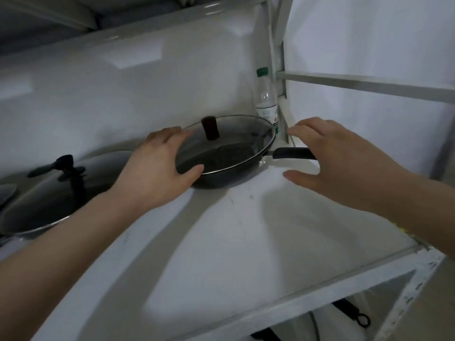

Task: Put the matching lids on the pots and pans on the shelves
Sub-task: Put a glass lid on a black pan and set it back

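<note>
This looks like a storage corner for cookware rather than a working kitchen. A plain white metal shelving rack (258,242) with scuffed, chipped edges stands against pale sheeting. On it sit a black frying pan under a glass lid (226,153), a larger dark lidded wok (61,193), and a clear plastic bottle with a green cap (266,97) (label unreadable).

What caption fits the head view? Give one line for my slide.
Left hand steadies the lidded frying pan on the white shelf; right hand hovers open over its handle.
</note>
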